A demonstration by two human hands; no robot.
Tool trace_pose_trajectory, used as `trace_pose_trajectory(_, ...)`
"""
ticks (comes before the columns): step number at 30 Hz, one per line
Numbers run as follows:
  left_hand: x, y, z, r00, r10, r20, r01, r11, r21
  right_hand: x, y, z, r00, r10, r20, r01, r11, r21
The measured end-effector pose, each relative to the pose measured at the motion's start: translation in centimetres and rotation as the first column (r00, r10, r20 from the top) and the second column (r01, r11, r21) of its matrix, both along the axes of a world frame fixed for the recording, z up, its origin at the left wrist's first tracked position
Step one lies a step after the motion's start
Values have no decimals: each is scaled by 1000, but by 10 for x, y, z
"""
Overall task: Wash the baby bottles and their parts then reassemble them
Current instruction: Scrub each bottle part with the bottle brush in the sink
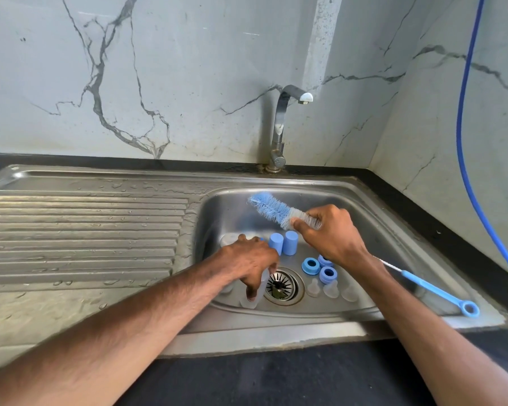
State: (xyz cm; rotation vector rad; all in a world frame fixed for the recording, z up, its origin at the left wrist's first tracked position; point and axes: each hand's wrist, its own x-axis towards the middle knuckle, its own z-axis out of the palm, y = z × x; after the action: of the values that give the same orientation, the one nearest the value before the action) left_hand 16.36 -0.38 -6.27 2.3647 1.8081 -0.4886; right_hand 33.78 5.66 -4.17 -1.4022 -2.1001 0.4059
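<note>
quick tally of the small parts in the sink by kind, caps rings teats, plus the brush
Blue caps: 2 in clear view
Blue rings: 3
Clear teats: 3
Bottle brush: 1, in the right hand
Total: 9
Not counted: the left hand grips a clear bottle; the bottles are too hidden to count.

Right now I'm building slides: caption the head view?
Right hand grips bottle brush over sink; left hand grasps clear bottle.

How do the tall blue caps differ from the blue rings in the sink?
The blue caps are tall, closed cylinders; the blue rings are low, with an open hole on top. The caps stand beyond the drain, the rings to its right. Both are light blue and stand in the sink.
</note>
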Motion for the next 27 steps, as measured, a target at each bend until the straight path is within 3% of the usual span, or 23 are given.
trace_pose_trajectory(16,-50,-5,19,968,245,60,-243,969,-29,5,3,-5,1000,2,22,0,996,-91)
trace_pose_trajectory(27,-51,-1,13,972,233,22,-233,972,8,1,3,-4,998,39,57,-33,993,-110)
